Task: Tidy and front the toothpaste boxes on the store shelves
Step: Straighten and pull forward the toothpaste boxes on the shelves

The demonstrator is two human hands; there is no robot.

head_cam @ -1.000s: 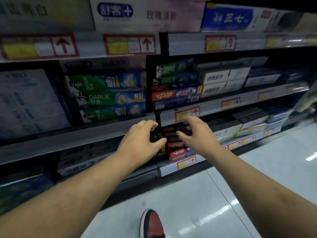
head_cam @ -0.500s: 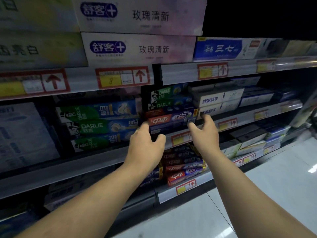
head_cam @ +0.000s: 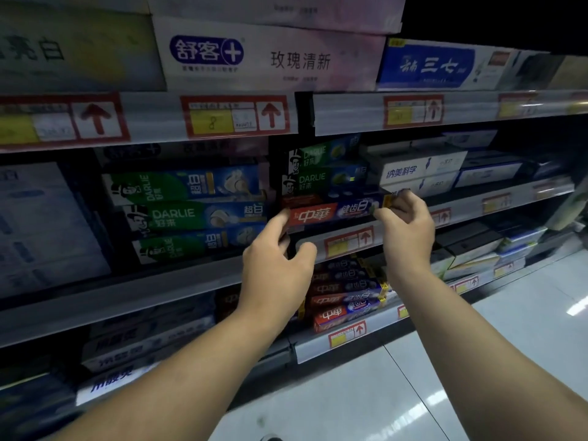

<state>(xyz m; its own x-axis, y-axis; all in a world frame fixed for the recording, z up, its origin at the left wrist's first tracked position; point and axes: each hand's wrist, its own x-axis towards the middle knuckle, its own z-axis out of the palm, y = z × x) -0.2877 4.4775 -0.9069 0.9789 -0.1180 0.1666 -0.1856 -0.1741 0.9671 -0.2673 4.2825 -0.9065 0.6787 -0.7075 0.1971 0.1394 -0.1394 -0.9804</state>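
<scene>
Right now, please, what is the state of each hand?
Left hand: fingers at the left end of the red-and-blue box; grip cannot be told.
Right hand: pinches its right end.

- Red-and-blue cardboard toothpaste box [head_cam: 334, 213], centre of the frame: its right end is covered by the pinching right hand [head_cam: 404, 230]; whether the left hand [head_cam: 273, 265] grips its left end cannot be told.
- Pale blue-white cardboard boxes [head_cam: 41, 230], far left: print blurred.
- Yellow-and-red paper price label [head_cam: 235, 117], upper centre: small print unreadable.
</scene>
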